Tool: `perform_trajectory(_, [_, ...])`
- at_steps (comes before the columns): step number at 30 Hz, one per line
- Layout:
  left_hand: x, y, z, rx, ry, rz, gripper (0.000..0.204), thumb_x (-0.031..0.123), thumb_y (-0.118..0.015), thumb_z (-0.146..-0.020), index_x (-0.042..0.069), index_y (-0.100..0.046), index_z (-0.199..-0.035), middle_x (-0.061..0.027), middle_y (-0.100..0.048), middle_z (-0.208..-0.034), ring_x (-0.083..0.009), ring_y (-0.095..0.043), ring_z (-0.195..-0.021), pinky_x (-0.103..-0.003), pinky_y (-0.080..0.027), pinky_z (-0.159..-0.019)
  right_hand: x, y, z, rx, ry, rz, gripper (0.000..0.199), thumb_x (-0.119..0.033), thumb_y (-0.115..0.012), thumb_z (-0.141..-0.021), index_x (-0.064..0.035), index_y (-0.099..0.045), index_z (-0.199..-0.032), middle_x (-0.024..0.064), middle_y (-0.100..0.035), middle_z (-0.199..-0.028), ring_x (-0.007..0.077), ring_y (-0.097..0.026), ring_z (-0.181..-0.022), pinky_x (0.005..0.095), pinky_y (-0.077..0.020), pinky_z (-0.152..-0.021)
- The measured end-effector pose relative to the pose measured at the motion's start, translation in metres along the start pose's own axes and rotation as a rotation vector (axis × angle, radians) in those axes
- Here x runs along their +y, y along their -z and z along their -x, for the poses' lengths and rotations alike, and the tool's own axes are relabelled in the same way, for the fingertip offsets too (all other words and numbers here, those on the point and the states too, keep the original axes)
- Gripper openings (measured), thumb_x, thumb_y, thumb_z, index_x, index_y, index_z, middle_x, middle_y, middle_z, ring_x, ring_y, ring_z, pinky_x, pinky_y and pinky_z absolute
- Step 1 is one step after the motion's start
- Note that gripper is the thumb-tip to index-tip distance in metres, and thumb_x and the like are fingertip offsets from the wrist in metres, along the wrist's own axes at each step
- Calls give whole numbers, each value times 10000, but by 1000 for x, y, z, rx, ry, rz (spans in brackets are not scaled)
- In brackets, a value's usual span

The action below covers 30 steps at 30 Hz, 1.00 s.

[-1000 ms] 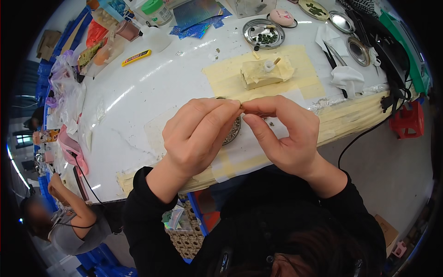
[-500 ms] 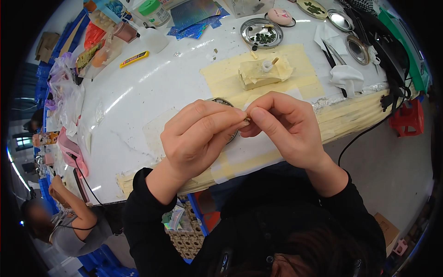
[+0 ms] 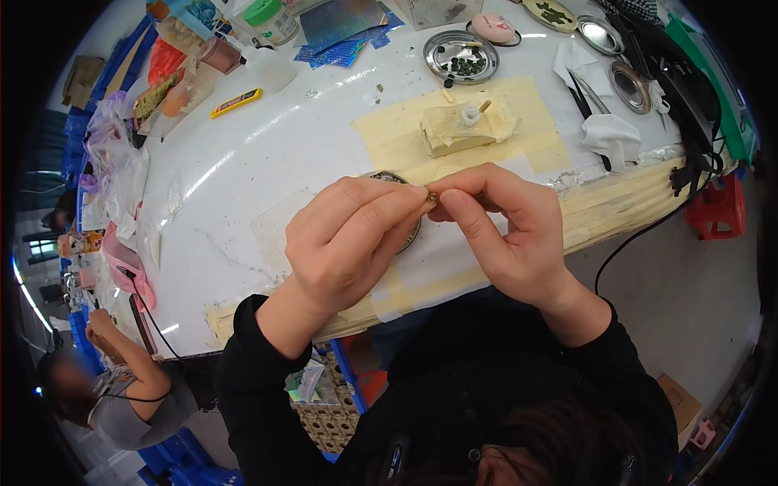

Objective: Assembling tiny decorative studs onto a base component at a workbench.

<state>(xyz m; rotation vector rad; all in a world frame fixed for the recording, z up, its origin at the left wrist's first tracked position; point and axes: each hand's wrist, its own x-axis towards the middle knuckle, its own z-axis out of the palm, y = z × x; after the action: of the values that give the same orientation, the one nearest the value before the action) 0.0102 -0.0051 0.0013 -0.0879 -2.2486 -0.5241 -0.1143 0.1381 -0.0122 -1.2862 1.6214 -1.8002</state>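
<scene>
Above the near edge of the table, my left hand (image 3: 348,239) and my right hand (image 3: 506,231) meet at their fingertips. Between them sits a tiny brownish-gold piece (image 3: 433,197), pinched from both sides; its kind is too small to make out. A round metal dish (image 3: 415,235) lies under the fingers, mostly hidden by my left hand. Just beyond my hands stands a block wrapped in cream tape (image 3: 454,142), bearing a small white cup (image 3: 470,116) with a brownish stick in it. White paper (image 3: 442,287) lies beneath my wrists.
A steel dish of dark green bits (image 3: 460,58) is at the back. Tweezers (image 3: 589,97) and a white cloth (image 3: 612,138) lie to the right, a yellow box (image 3: 236,104) to the left. A cable (image 3: 624,251) hangs off the right edge. Another person (image 3: 134,389) sits at lower left.
The tiny piece and the pinching fingertips have shifted slightly up, and more of the piece shows. My right hand has tilted a little; the table's things stay put.
</scene>
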Motion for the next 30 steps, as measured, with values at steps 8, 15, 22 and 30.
perform_trajectory(8, [1, 0, 1, 10, -39, -84, 234, -24, -774, -685, -6, -687, -901, -89, -669, -801, -209, -657, -681, -285, -524, -571, -2, -3, -1, 49, 146, 147, 113, -62, -700, -874, 29, -673, -935, 106, -713, -834, 157, -695, -711, 281, -547, -624])
perform_trajectory(15, [4, 3, -1, -36, -15, 20, 232, -41, -775, -704, -5, -700, -920, -106, -679, -819, -215, -667, -699, -286, -533, -602, -1, 4, -2, -57, -139, -136, 123, -78, -649, -926, 45, -656, -916, 62, -690, -808, 91, -662, -730, 230, -549, -688])
perform_trajectory(22, [-1, 2, 1, -51, 198, 290, 209, -35, -769, -733, 15, -718, -930, -94, -697, -818, -191, -675, -710, -277, -534, -627, 0, 8, -4, -171, -282, -447, 168, -102, -536, -1001, 44, -616, -977, 84, -686, -880, 119, -670, -812, 249, -558, -749])
perform_trajectory(30, [-1, 8, 0, 0, 191, 225, 185, -99, -733, -769, -34, -691, -937, -122, -698, -868, -176, -650, -739, -263, -499, -650, -8, 3, 3, -93, -156, -352, 284, -77, -518, -999, 61, -589, -1237, 139, -684, -1067, 162, -678, -955, 276, -550, -830])
